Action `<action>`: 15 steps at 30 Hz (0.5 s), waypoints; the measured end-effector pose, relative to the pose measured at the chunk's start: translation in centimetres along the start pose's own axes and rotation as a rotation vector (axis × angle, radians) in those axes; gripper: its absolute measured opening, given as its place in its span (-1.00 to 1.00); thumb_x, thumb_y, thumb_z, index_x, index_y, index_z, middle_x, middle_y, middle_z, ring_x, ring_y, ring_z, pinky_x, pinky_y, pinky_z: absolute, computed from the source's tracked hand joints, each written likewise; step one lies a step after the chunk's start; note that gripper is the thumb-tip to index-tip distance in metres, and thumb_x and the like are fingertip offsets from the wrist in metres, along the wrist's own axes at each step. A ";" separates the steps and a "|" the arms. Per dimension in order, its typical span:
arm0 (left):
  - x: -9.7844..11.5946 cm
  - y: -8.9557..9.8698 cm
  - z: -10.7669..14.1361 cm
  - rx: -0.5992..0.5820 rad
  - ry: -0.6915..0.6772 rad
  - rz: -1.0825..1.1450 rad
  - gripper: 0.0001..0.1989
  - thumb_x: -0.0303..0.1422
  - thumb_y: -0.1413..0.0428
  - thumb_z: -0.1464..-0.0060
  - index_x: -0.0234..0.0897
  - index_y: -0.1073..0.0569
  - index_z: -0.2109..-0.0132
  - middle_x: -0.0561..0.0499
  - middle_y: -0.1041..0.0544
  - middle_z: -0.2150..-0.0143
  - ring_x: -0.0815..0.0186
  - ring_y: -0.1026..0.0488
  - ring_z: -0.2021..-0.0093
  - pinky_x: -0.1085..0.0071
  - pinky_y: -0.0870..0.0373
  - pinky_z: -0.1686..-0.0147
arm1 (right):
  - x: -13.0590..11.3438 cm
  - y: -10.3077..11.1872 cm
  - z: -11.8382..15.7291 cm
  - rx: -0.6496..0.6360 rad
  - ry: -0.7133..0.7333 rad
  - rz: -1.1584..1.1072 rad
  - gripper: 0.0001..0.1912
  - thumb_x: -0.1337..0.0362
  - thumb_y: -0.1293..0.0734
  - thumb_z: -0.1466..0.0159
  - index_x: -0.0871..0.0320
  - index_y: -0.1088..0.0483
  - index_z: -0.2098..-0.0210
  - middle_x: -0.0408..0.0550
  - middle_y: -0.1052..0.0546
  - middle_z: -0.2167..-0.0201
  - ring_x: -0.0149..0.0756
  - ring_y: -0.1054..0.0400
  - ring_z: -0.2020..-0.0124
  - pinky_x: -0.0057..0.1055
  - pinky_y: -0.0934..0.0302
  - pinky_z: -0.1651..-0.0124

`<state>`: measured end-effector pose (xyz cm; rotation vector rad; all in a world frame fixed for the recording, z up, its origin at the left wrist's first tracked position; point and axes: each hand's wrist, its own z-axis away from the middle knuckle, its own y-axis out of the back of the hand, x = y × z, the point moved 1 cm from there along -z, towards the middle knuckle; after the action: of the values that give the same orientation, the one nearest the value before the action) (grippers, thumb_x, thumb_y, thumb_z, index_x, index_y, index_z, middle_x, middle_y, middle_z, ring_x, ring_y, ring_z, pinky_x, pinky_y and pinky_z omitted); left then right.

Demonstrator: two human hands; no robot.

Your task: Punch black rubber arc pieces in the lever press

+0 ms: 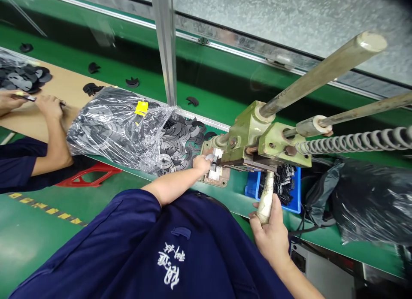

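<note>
A green hand press [240, 138] stands on the bench in front of me. My right hand [272, 230] is wrapped round its pale lever handle [266, 200]. At the press base [222, 179], my left hand [201, 164] pinches a small grey curved part [210, 157] under the press head. Part of that piece is hidden by the fingers and the head. Left of the press, many flat crescent-shaped grey parts [175, 138] spill from a clear plastic bag [112, 127] with a yellow label [141, 107].
A blue bin [298, 191] of small black pieces sits behind the lever. Farther right lies a dark plastic bag [370, 200]. At the left, a co-worker's hands [49, 106] hold something near another pile of parts [24, 76]. A metal post [165, 46] rises behind the bench.
</note>
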<state>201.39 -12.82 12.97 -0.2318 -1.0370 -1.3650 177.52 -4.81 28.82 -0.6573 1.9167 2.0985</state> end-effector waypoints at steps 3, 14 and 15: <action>0.0 -0.1 0.0 -0.054 0.065 0.131 -0.69 -0.17 -0.16 -0.08 -0.27 -0.48 0.10 -0.06 -0.58 0.26 0.32 -0.51 0.38 0.53 -0.35 0.48 | 0.1 0.2 0.0 -0.027 -0.025 -0.012 -0.16 0.07 -0.22 -0.15 0.19 0.09 -0.35 0.02 -0.56 0.16 -0.13 -0.46 0.30 -0.24 -0.32 0.25; 0.3 1.9 0.4 -0.262 0.197 0.567 -0.75 -0.32 -0.22 -0.06 -0.35 -0.35 0.20 0.07 -0.45 0.44 0.45 -0.41 0.55 0.49 -0.46 0.49 | -1.2 9.2 -1.8 -0.169 -0.124 -0.660 -0.42 -0.07 -0.13 -0.25 0.11 -0.29 -0.14 0.21 -0.53 0.19 -0.09 -0.47 0.41 -0.14 -0.37 0.44; 0.1 2.5 0.7 -0.303 0.205 0.591 -0.76 -0.32 -0.21 -0.08 -0.35 -0.34 0.22 0.08 -0.44 0.46 0.46 -0.41 0.56 0.49 -0.46 0.49 | -0.7 9.7 -2.5 -0.131 -0.104 -0.667 -0.40 -0.11 -0.05 -0.27 0.14 -0.34 -0.08 0.23 -0.54 0.29 -0.08 -0.46 0.45 -0.11 -0.37 0.43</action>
<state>203.24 -11.78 14.43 -0.5632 -0.5232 -0.9705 174.22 -8.36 37.62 -1.0197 1.2637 1.7794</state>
